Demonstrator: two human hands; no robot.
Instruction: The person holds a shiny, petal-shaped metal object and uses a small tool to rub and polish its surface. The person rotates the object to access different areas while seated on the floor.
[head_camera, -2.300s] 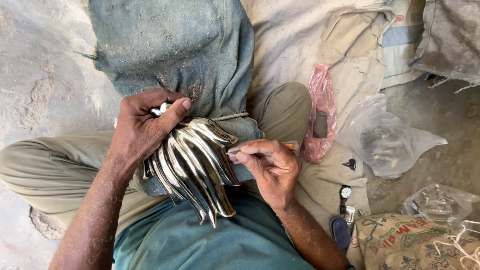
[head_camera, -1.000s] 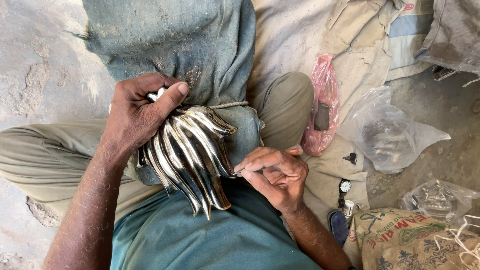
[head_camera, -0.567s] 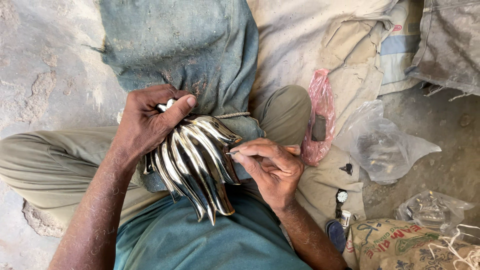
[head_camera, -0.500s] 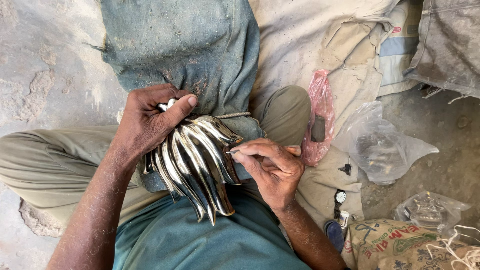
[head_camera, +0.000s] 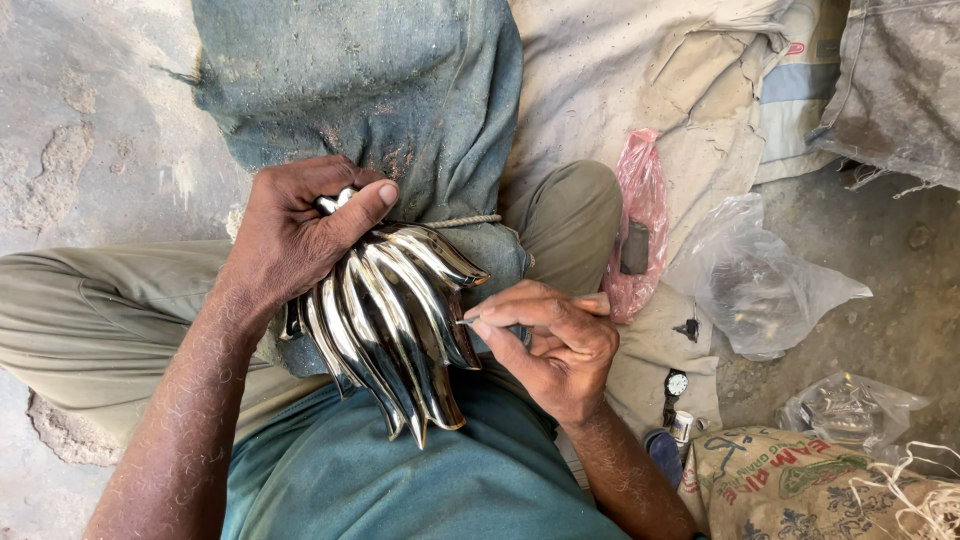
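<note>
My left hand (head_camera: 300, 235) grips the upper end of a fanned bundle of shiny curved metal pieces (head_camera: 395, 320) that hangs down over my lap. My right hand (head_camera: 550, 340) sits just right of the bundle, thumb and forefinger pinched on a thin small tool whose tip touches the right edge of the metal pieces. The tool itself is too small to identify. I sit cross-legged in olive trousers with a teal shirt below the bundle.
A dusty blue cloth sack (head_camera: 370, 90) lies ahead of my knees. A pink plastic bag (head_camera: 640, 225) with a dark object, clear plastic bags (head_camera: 760, 285), a small wristwatch (head_camera: 677, 383) and a printed sack (head_camera: 800, 485) sit to the right on pale sacking.
My right hand dipped lower and away from the bundle, then came back up to its right edge. My left hand kept its grip throughout.
</note>
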